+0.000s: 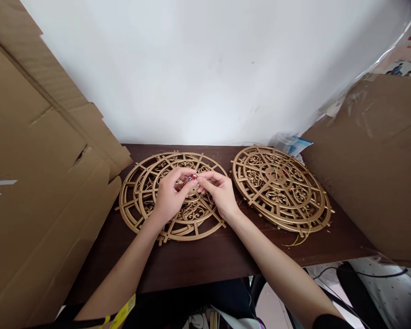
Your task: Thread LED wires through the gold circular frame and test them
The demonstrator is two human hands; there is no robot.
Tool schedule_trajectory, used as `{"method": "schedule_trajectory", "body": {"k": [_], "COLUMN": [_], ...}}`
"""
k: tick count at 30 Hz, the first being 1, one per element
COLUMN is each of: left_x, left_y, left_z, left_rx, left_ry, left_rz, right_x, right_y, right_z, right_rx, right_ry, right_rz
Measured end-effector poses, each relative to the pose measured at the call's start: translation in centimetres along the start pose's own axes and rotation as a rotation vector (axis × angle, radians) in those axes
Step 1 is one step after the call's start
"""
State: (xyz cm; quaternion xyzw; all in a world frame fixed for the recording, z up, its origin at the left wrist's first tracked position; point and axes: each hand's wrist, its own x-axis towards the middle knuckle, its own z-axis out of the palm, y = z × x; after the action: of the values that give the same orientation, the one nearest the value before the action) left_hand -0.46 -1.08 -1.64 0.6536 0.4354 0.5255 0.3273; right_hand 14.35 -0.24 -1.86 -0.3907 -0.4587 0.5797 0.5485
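My left hand (171, 194) has its thumb and fingers closed on a small red packet (191, 178), perhaps with a shiny wrapper; its exact kind is too small to tell. At the packet's right end, my right hand (222, 191) pinches with thumb and forefinger. Both hands are above a pile of gold round openwork frames (187, 238) with scrolled patterns, hiding part of its centre. To the right lies a second stack of the same gold frames (281, 180), with thin yellow strands (303, 238) hanging at its front edge.
A dark brown table (198, 265) carries both stacks against a white wall (198, 73). Large cardboard boxes stand left (37, 192) and right (373, 164). Behind the right stack are a clear plastic cup (283, 140) and a blue-white packet (299, 146).
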Motion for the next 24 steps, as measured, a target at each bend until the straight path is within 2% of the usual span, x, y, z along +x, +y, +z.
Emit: {"method": "schedule_trajectory", "body": {"k": [12,24], "left_x": [0.09,-0.07], "left_y": [0.13,-0.23], "left_z": [0.19,0.24], "left_rx": [-0.052,-0.043], "left_ry": [0.035,0.047], "left_rz": [-0.038,-0.019], "right_x": [-0.09,-0.19], "right_y": [0.41,0.18], "right_z": [-0.08,0.06], "right_rx": [0.089,0.243], "right_ry": [-0.034,-0.023], "right_rz": [0.011,0.14]}}
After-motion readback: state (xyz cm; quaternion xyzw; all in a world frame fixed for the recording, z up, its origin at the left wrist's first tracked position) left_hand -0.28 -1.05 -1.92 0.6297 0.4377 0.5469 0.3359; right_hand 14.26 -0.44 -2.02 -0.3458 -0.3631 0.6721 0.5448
